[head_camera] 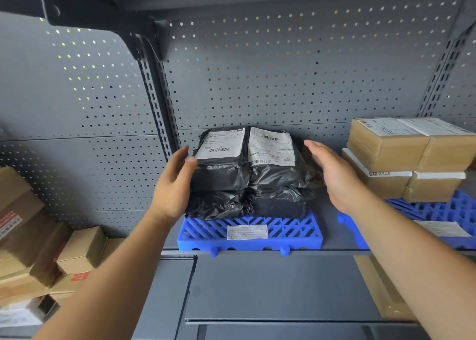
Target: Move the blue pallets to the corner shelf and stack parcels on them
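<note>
A blue pallet (296, 232) with a white label lies on the grey shelf (332, 226) near the corner. Several black plastic-wrapped parcels (247, 174) with white shipping labels are stacked on it in two layers. My left hand (175, 185) has straight fingers and its thumb touches the left side of the upper left parcel. My right hand (334, 174) is flat and upright just right of the stack, a small gap apart from it. A second blue pallet (438, 210) lies to the right and carries brown cardboard parcels (409, 156).
A perforated grey back panel (283, 69) stands behind the shelf. Loose cardboard boxes (38, 239) are piled at the lower left. Lower grey shelves (270, 288) stick out below the pallet's front edge.
</note>
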Tool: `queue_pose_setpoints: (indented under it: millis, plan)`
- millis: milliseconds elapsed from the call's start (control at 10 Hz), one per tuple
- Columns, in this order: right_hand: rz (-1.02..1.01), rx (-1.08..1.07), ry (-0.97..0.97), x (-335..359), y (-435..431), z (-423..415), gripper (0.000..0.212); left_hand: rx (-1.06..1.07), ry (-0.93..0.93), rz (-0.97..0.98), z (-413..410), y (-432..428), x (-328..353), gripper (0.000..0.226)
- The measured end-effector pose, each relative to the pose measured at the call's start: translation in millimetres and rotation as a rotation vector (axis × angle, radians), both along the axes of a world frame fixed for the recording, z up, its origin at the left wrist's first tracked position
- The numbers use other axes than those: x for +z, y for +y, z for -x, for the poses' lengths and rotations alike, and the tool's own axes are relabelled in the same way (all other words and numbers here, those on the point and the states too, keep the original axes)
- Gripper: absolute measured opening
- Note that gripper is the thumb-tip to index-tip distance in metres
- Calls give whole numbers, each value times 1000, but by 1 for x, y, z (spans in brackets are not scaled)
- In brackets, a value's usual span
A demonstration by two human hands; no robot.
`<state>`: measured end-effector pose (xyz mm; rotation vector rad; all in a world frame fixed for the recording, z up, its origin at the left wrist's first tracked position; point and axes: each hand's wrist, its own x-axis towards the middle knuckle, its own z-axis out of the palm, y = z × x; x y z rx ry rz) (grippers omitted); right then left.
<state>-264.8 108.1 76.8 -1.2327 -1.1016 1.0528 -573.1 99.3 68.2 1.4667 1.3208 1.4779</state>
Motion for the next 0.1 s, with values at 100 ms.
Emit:
queue_pose_setpoints:
  millis: [100]
  plan:
    - [-40, -60, -203, 3, -7, -7, 43, 156, 151, -160, -14, -8, 2, 47]
